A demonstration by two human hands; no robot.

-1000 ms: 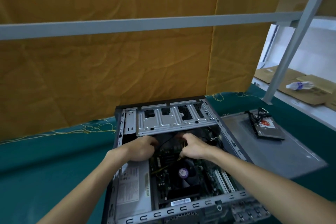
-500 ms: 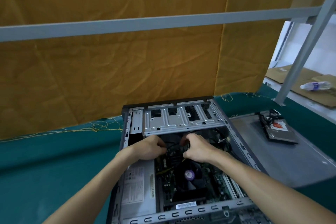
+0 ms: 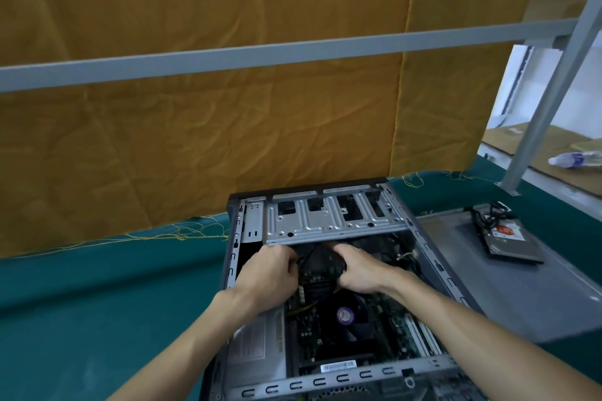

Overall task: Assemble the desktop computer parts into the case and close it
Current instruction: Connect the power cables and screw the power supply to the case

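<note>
Where the green cloth-covered table (image 3: 97,303) meets a creased mustard-yellow curtain (image 3: 195,140), an open computer case (image 3: 433,257) is laid on its side, its dark outer walls framing bare grey sheet metal. Across its far end a stamped metal drive tray (image 3: 329,221) is seen, ribbed and pierced with rectangular cut-outs. Below it a dark circuit board (image 3: 312,332) is exposed, with a round black fan (image 3: 353,319) carrying a purple centre label. A grey power supply box (image 3: 257,345) with a printed label is set along the left wall, and a slotted metal rail (image 3: 325,381) runs across the near edge.

To the right of the case, a flat grey side panel (image 3: 527,286) is laid on the table, and a hard drive (image 3: 508,241) with a red-and-white label and a tangle of black cables rests on it. A grey metal frame bar (image 3: 293,52) crosses in front of the curtain; a plastic bottle (image 3: 573,159) lies on cardboard far right.

Both hands are reached inside the case just under the tray. The left hand (image 3: 270,273) is curled, its fingers closed around a black cable (image 3: 304,259). The right hand (image 3: 361,270) is likewise curled, fingers bent down onto a dark part (image 3: 322,262) between the hands; exactly what is gripped cannot be told.
</note>
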